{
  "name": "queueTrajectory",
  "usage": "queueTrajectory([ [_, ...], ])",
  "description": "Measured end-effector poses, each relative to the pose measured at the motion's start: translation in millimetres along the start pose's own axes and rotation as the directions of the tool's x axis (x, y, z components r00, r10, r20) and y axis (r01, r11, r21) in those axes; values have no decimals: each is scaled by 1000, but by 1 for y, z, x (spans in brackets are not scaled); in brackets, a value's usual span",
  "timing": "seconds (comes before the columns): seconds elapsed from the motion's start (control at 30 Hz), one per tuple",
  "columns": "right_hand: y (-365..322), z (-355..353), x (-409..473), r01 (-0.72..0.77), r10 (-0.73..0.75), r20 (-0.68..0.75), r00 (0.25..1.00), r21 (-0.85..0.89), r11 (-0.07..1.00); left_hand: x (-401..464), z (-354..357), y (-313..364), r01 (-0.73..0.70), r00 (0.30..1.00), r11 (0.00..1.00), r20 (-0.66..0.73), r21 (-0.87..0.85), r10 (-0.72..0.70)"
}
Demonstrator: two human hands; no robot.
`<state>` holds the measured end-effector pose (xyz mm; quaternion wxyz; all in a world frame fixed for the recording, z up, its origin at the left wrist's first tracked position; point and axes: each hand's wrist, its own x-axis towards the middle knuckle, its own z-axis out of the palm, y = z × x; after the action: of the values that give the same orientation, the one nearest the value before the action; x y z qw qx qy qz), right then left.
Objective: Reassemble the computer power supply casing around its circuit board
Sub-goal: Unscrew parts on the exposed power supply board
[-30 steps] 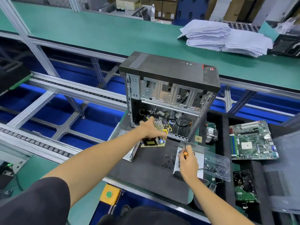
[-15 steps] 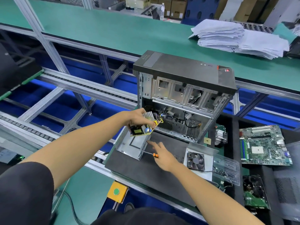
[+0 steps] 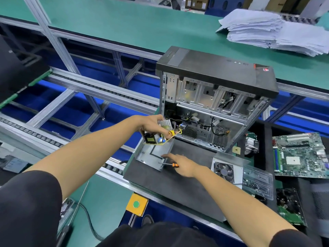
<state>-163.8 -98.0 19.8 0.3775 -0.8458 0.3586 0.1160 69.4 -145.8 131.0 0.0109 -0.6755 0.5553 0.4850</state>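
The circuit board, yellow-edged with a finned heatsink and a black transformer on it, is held tilted in the air just above the open metal casing half, which sits on the dark mat at the near-left corner of the worktop. The left hand grips the board from above, its fingers curled round the board's far edge and top. The right hand reaches toward the casing half with its forefinger stretched out to the casing's near wall, while the other fingers pinch a small orange-handled screwdriver whose shaft points left across that wall. Just right of this hand lies the other casing piece with the fan, flat on the mat, and beside it a clear plastic tray. Behind stands an open computer tower with loose cables inside. A green motherboard lies well to the right.
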Motion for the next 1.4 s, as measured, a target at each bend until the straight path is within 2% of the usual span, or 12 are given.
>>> queueTrajectory([
  [0.1,-3,0,2,-2,2,11,1000,6,1000,0,-1,-1,-23,1000,998,22,65,22],
  [0.23,-10,1,3,37,-36,28,999,-24,999,-2,0,-2,-10,998,999,56,41,7],
  [0.47,-1,-6,-8,69,-38,112,993,-285,956,-1,-2,-2,-56,997,994,62,93,51],
  [0.57,7,-11,-11,70,-44,76,996,-389,919,1,-2,-8,-122,991,987,67,107,115],
  [0.7,13,-16,-13,23,-20,13,1000,-430,902,-4,1,-15,-244,967,962,102,123,232],
  [0.87,19,-14,-11,19,-72,-71,995,-572,820,-1,7,-21,-329,944,904,63,275,324],
  [0.97,18,-18,-2,-56,-33,-168,985,-497,866,1,4,-27,-338,940,901,59,270,335],
  [1.1,15,-17,8,-125,54,-233,971,-301,945,-2,0,-36,-339,940,902,52,269,338],
  [1.23,19,-12,1,-81,39,-309,950,-124,989,-3,3,-42,-380,922,862,55,336,384],
  [1.4,37,-7,-24,-28,3,-454,891,-49,998,2,19,-43,-417,899,783,81,461,431],
])
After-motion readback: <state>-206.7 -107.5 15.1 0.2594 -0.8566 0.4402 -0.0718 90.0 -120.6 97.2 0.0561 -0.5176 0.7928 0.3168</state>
